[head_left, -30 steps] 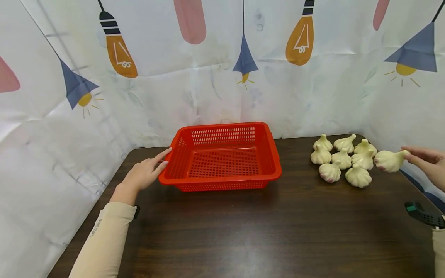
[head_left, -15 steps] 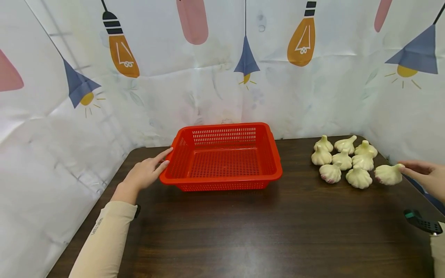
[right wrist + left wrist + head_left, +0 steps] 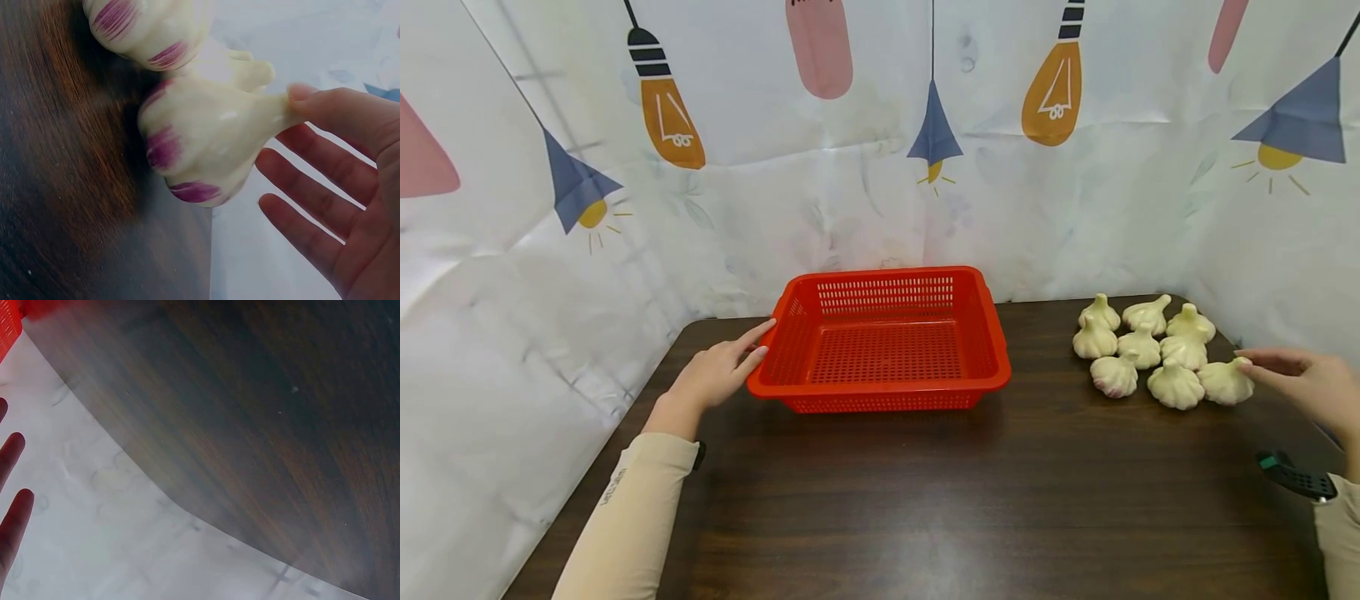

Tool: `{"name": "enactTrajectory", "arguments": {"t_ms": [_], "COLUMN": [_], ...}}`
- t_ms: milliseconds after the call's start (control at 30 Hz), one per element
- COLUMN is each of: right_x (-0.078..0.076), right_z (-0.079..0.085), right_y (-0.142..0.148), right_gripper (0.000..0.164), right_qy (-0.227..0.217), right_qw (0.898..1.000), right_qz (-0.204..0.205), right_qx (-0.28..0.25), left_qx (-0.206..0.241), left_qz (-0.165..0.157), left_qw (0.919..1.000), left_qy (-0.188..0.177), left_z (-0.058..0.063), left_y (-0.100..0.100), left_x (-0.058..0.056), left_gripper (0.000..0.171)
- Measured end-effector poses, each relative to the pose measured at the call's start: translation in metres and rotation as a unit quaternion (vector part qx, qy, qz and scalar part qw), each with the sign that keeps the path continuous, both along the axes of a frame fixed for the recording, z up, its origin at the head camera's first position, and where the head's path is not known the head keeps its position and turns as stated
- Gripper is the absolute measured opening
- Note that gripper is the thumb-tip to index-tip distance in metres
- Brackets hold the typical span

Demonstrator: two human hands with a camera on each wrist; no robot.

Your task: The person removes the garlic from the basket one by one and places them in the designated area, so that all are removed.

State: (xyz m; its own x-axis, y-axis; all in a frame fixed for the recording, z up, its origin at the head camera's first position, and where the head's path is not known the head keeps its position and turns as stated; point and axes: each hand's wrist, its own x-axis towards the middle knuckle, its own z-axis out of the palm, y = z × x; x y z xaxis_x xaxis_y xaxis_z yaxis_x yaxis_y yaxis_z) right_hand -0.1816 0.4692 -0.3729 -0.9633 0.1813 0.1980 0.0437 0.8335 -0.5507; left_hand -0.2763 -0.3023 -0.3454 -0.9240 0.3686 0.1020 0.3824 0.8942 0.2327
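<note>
At the right of the head view, my right hand (image 3: 1309, 385) pinches a garlic bulb (image 3: 1225, 383) by its stem. The right wrist view shows this white bulb with purple streaks up close, thumb on the stem and the other fingers spread below. It sits low beside several more garlic bulbs (image 3: 1175, 383), grouped at the table's back right. My left hand (image 3: 709, 377) rests with extended fingers at the left rim of a red plastic basket (image 3: 880, 390), whose slotted bottom is bare. In the left wrist view only some straight fingertips (image 3: 15, 515) show.
A dark wooden table (image 3: 880, 500) carries everything. Behind it and along both sides hangs a white printed curtain (image 3: 865, 200). A black strap device with a green patch (image 3: 1296, 477) is on the right wrist.
My right hand has brought the pinched garlic bulb down and leftward, from above the table to the front right of the group. The left hand and basket keep their places.
</note>
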Motion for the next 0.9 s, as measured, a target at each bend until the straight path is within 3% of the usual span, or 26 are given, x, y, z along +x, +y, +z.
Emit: {"name": "enactTrajectory", "arguments": {"t_ms": [233,367,633,900], "right_x": [0.0002,-0.0009,0.0007,0.0026], "right_z": [-0.0021,-0.0028,-0.0045,-0.0062], "right_y": [0.0037,0.0048,0.0057,0.0069], "right_gripper": [0.042,0.052,0.047,0.018], "right_qy": [-0.011,-0.013,0.0,0.007], "right_qw": [1.0,1.0,0.999,0.998], "right_qz": [0.0,0.004,0.031,0.043], "right_qx": [-0.01,-0.008,-0.02,-0.041], "left_qx": [0.004,0.004,0.004,0.006], "left_qz": [-0.002,-0.002,0.001,0.004], "left_qw": [1.0,1.0,1.0,1.0], "left_qy": [0.0,0.0,-0.001,-0.003], "left_z": [0.0004,0.0002,-0.0006,-0.0011], "left_y": [0.0006,0.0004,-0.0002,-0.0001], "left_x": [0.0006,0.0,0.0003,0.0004], "left_gripper": [0.062,0.062,0.063,0.063]}}
